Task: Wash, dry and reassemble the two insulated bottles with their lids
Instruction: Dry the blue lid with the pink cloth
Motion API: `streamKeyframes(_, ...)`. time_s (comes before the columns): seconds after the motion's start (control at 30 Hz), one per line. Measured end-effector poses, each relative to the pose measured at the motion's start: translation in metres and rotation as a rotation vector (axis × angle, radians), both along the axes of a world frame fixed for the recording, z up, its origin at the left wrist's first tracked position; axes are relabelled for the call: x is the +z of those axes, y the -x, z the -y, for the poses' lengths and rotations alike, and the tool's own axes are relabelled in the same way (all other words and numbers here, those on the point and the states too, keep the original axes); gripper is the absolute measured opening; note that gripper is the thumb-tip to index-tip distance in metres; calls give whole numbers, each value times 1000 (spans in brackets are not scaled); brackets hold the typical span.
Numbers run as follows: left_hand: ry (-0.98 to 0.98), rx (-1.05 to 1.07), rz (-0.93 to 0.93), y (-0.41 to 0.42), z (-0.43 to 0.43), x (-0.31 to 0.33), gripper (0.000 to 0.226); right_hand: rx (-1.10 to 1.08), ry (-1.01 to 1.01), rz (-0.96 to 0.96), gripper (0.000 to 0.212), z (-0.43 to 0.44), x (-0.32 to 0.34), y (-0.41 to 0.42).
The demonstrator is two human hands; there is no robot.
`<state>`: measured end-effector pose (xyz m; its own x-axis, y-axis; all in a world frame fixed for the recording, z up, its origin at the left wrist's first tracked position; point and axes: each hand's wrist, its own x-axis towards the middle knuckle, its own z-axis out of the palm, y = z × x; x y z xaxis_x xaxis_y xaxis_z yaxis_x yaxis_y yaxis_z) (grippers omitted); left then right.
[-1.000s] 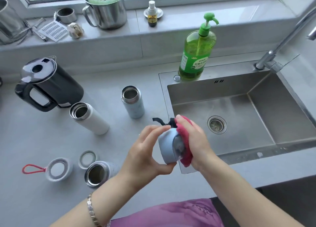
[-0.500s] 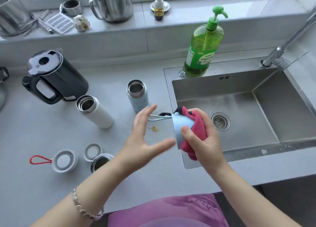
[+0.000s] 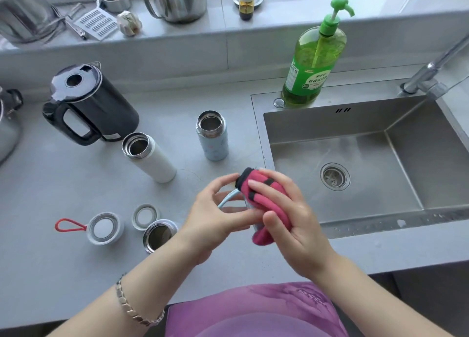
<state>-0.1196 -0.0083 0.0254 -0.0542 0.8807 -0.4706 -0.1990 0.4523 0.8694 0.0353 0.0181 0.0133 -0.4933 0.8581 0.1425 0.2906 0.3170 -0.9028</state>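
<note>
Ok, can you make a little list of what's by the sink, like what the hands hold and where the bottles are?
Right hand: wraps the pink cloth round the blue lid
Left hand: holds the blue lid's other side
Blue bottle: upright, open, on the counter
White bottle: upright, open, near the kettle
White lid: lying on the counter, off its bottle
Soap bottle: behind the sink

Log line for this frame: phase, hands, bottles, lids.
phase: wiping lid | right hand: wraps pink cloth round blue lid | left hand: grips blue lid | blue bottle, white bottle: open, upright | white lid: on counter
</note>
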Motion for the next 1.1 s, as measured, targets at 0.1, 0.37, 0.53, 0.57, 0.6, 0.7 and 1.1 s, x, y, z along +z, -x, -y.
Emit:
streamKeyframes(0.1,-114,54,-105,-3,3,6,90,-45,-10,106,50,0,9,9)
streamKeyframes(0.37,-436,26,-391,8,9,11,77,-86,485,-148,23,-23,30,29)
streamKeyframes(0.53,-568,-33,-471,12,18,9,63,-67,944,-92,35,-36,44,31)
streamKeyframes(0.57,-579,-25,-491,13,19,5,62,-87,975,-106,35,-33,44,33)
streamKeyframes(0.6,-575,-2,-493,13,19,2,60,-108,924,-109,35,-28,41,34)
streamKeyframes(0.7,-429,154,-339,10,17,-2,56,-256,640,-104,29,-7,28,38)
streamKeyframes(1.1,-601,-128,-694,15,12,-13,56,-359,1062,-147,42,-12,19,24)
